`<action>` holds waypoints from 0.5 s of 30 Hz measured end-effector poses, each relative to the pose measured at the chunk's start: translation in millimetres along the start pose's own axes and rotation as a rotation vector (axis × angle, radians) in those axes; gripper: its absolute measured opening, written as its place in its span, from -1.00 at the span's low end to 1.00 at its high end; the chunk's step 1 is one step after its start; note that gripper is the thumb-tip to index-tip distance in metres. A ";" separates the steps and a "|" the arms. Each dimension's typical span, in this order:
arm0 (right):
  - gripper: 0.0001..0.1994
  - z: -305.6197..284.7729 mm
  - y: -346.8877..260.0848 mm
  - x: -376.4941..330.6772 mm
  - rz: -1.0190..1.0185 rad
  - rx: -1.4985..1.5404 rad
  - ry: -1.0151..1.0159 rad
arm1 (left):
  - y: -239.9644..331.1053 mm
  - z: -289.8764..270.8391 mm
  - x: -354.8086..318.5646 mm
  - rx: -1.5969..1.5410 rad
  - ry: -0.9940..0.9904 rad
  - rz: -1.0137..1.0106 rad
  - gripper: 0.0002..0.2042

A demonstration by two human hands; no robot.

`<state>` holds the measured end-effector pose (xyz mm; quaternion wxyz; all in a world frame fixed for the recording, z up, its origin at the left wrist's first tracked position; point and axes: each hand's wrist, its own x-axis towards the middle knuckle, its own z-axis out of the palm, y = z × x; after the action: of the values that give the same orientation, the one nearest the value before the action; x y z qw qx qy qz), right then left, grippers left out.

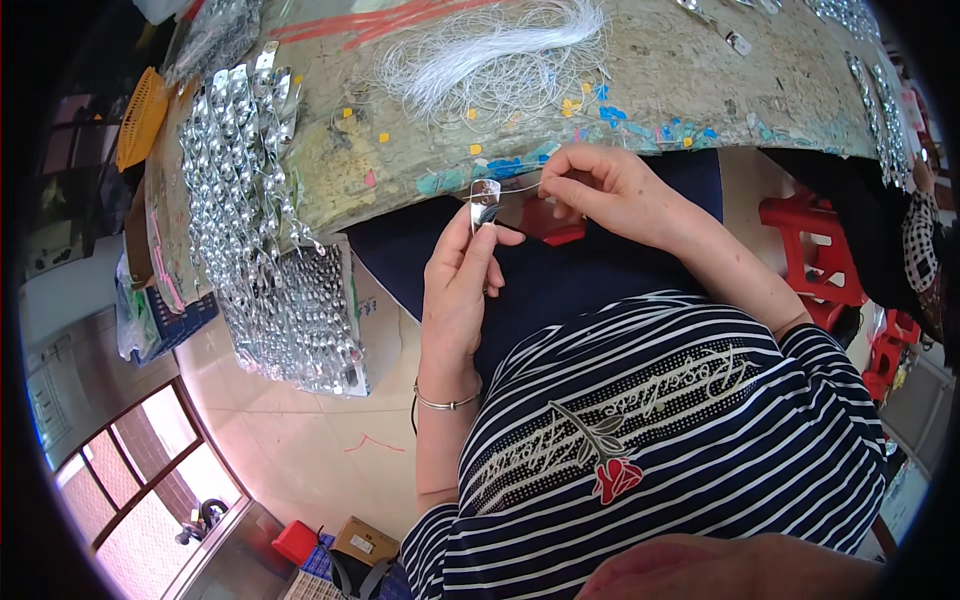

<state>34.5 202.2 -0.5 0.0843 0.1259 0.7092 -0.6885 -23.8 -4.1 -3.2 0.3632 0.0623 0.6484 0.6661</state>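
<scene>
My left hand (462,268) is closed on a small shiny silver metal piece (486,192), held upright between thumb and fingers just off the table's front edge. A dark, curved mark or reflection shows on its lower part. A thin white cord (519,190) runs across the piece to my right hand (612,190), whose thumb and forefinger pinch it. The other fingers of my right hand are curled. Beyond my hands, a loose bundle of white cord (500,62) lies spread on the worn table (670,85).
Many strung silver pieces (225,150) hang over the table's left edge. A yellow basket (141,118) stands beyond them, near red strips (375,22). More silver strands (880,110) hang at the right. Red stools (812,250) and another person's checked sleeve (921,240) are farther right.
</scene>
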 end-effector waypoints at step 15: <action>-0.89 -5.8 5.3 1.8 -0.068 -0.114 0.064 | -3.1 -4.0 -2.1 0.003 0.048 -0.043 -0.66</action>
<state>34.7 208.2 -5.9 0.0452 0.1189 0.7533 -0.6452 -23.2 -8.9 -5.9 0.3614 0.0329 0.6593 0.6585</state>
